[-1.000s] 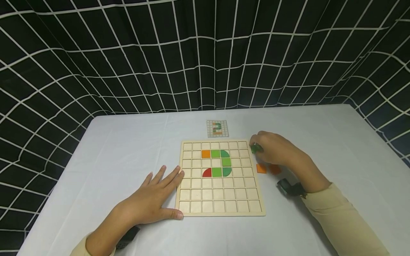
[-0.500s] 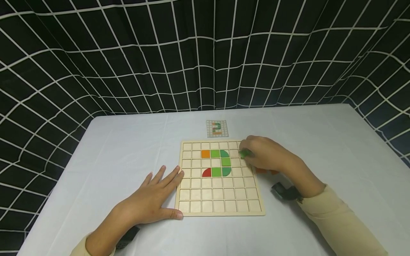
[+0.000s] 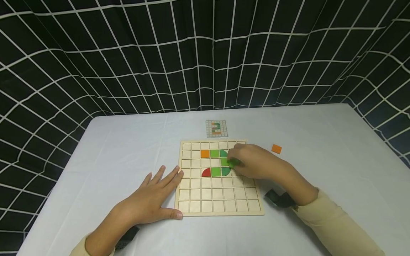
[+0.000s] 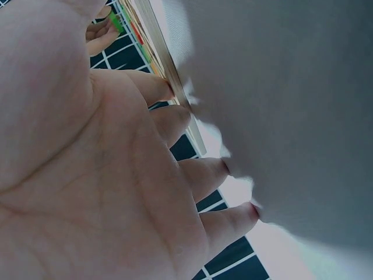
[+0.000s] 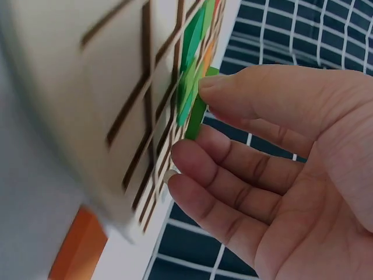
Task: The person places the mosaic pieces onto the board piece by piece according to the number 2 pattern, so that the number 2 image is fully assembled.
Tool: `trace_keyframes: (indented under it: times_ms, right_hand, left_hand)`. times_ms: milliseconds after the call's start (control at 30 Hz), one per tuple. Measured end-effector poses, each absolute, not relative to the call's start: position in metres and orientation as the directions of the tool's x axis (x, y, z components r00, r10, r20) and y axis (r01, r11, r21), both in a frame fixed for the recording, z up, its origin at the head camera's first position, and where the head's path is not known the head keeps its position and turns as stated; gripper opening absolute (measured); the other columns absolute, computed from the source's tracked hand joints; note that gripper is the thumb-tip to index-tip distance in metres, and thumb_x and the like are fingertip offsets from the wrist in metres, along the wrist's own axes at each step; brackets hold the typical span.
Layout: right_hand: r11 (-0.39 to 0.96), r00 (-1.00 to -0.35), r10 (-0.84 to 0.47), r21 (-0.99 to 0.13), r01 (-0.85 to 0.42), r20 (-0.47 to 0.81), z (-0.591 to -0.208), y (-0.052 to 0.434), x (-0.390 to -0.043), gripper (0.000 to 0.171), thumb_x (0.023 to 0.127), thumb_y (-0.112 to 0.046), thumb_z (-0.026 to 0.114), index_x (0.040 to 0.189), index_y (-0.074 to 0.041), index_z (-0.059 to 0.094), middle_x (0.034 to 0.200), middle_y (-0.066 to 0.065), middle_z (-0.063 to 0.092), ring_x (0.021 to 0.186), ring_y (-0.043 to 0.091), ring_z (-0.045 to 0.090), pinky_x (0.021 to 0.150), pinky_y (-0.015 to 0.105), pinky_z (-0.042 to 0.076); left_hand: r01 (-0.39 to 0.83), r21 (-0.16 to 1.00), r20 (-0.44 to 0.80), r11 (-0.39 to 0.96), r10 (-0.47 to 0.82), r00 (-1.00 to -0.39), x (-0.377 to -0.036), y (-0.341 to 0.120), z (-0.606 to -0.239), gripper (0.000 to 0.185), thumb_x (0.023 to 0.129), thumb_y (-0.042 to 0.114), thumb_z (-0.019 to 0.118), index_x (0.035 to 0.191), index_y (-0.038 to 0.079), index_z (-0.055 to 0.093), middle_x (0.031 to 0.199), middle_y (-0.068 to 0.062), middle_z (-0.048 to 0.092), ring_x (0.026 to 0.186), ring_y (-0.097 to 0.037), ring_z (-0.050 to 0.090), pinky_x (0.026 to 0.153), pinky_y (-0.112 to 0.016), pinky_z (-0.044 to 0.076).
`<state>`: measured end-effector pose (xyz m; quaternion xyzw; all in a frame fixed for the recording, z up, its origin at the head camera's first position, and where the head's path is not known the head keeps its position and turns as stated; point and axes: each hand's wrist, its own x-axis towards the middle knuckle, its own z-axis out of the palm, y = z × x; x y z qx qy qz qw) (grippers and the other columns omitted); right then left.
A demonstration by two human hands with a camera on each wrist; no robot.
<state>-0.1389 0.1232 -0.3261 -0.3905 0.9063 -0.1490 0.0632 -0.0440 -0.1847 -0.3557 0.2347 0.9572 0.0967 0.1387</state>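
In the head view my right hand point(image 3: 253, 160) pinches a green square tile point(image 3: 235, 163) over the wooden grid board point(image 3: 217, 195), beside a laid green square point(image 3: 225, 162). The right wrist view shows the held tile point(image 5: 197, 119) tilted between thumb and fingers. Around it on the board lie an orange square point(image 3: 205, 153), a green square point(image 3: 214, 153), teal quarter-circles point(image 3: 225, 172), a red quarter-circle point(image 3: 206, 172) and another green square point(image 3: 216, 172). My left hand point(image 3: 150, 201) rests flat with spread fingers, fingertips touching the board's left edge.
A small pattern card point(image 3: 216, 133) lies behind the board. An orange tile point(image 3: 277, 149) sits on the white cloth point(image 3: 141, 142), right of the board. Another orange tile point(image 5: 78, 245) shows by the board in the right wrist view. A black gridded curtain point(image 3: 192, 71) stands behind.
My right hand has carried the green tile leftward from the board's right edge to above the laid pieces. An orange tile behind it has come into sight. My left hand stays put.
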Motion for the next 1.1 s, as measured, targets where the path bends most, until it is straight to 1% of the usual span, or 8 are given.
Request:
trace_keyframes:
  times_ms: [200, 400, 500, 633, 767, 867, 967, 1100]
  right_hand:
    - [0.587, -0.632, -0.773, -0.324, -0.742, 0.048, -0.327, 0.111, -0.128, 0.012, 0.077, -0.008, 0.062, 0.080, -0.020, 0.060, 0.078, -0.009, 0.052, 0.072, 0.007, 0.046, 0.064, 0.022, 0.042]
    - [0.534, -0.590, -0.804, -0.337, -0.775, 0.082, -0.325, 0.098, -0.117, 0.015, 0.077, -0.008, 0.063, 0.073, -0.019, 0.055, 0.071, -0.008, 0.049, 0.066, 0.007, 0.043, 0.057, 0.021, 0.040]
    - [0.535, -0.590, -0.804, -0.348, -0.770, 0.070, -0.325, 0.092, -0.113, 0.013, 0.078, -0.007, 0.064, 0.075, -0.018, 0.057, 0.073, -0.008, 0.049, 0.067, 0.008, 0.043, 0.058, 0.021, 0.040]
    - [0.558, -0.611, -0.790, -0.347, -0.754, 0.059, -0.328, 0.085, -0.107, 0.010, 0.078, -0.009, 0.064, 0.076, -0.018, 0.060, 0.074, -0.008, 0.050, 0.067, 0.008, 0.044, 0.059, 0.021, 0.040]
    - [0.557, -0.617, -0.781, -0.338, -0.759, 0.096, -0.333, 0.077, -0.105, 0.010, 0.078, -0.009, 0.063, 0.078, -0.018, 0.062, 0.079, -0.009, 0.055, 0.071, 0.006, 0.047, 0.061, 0.020, 0.042]
    - [0.549, -0.613, -0.781, -0.338, -0.765, 0.118, -0.336, 0.074, -0.104, 0.010, 0.078, -0.008, 0.064, 0.084, -0.017, 0.065, 0.085, -0.008, 0.058, 0.074, 0.005, 0.048, 0.064, 0.019, 0.043]
    - [0.539, -0.605, -0.786, -0.342, -0.770, 0.124, -0.337, 0.073, -0.104, 0.012, 0.077, -0.008, 0.064, 0.086, -0.016, 0.066, 0.082, -0.007, 0.058, 0.073, 0.005, 0.047, 0.063, 0.018, 0.042]
    - [0.522, -0.591, -0.797, -0.349, -0.778, 0.123, -0.339, 0.072, -0.105, 0.012, 0.076, -0.006, 0.064, 0.084, -0.015, 0.064, 0.079, -0.007, 0.056, 0.070, 0.005, 0.046, 0.061, 0.017, 0.041]
  left_hand:
    - [0.422, 0.253, -0.221, 0.871, 0.476, -0.851, -0.044, -0.185, -0.355, 0.100, 0.068, 0.076, 0.045, 0.146, 0.024, 0.011, 0.150, 0.008, 0.002, 0.135, -0.029, -0.003, 0.103, -0.055, 0.007]
    - [0.419, 0.262, -0.226, 0.870, 0.477, -0.850, -0.044, -0.184, -0.354, 0.100, 0.068, 0.076, 0.046, 0.146, 0.024, 0.012, 0.150, 0.008, 0.002, 0.135, -0.029, -0.003, 0.103, -0.054, 0.007]
    - [0.418, 0.267, -0.226, 0.869, 0.478, -0.849, -0.044, -0.184, -0.353, 0.099, 0.068, 0.076, 0.047, 0.146, 0.024, 0.012, 0.150, 0.009, 0.002, 0.135, -0.030, -0.003, 0.103, -0.054, 0.007]
    - [0.418, 0.267, -0.226, 0.868, 0.478, -0.849, -0.044, -0.184, -0.353, 0.100, 0.068, 0.076, 0.047, 0.146, 0.023, 0.013, 0.150, 0.008, 0.002, 0.135, -0.030, -0.002, 0.103, -0.055, 0.008]
    - [0.423, 0.267, -0.225, 0.866, 0.483, -0.846, -0.043, -0.184, -0.353, 0.100, 0.069, 0.075, 0.047, 0.146, 0.022, 0.013, 0.150, 0.008, 0.003, 0.135, -0.031, -0.001, 0.103, -0.055, 0.009]
    - [0.428, 0.272, -0.220, 0.862, 0.489, -0.844, -0.043, -0.185, -0.353, 0.099, 0.069, 0.075, 0.047, 0.146, 0.023, 0.012, 0.150, 0.008, 0.003, 0.135, -0.030, -0.001, 0.103, -0.055, 0.009]
    - [0.432, 0.278, -0.216, 0.858, 0.494, -0.843, -0.043, -0.185, -0.353, 0.099, 0.070, 0.074, 0.047, 0.146, 0.023, 0.012, 0.150, 0.008, 0.002, 0.135, -0.031, -0.002, 0.103, -0.056, 0.009]
    - [0.435, 0.270, -0.215, 0.859, 0.494, -0.843, -0.043, -0.186, -0.355, 0.099, 0.069, 0.075, 0.046, 0.146, 0.023, 0.012, 0.150, 0.009, 0.001, 0.135, -0.031, -0.001, 0.102, -0.056, 0.010]
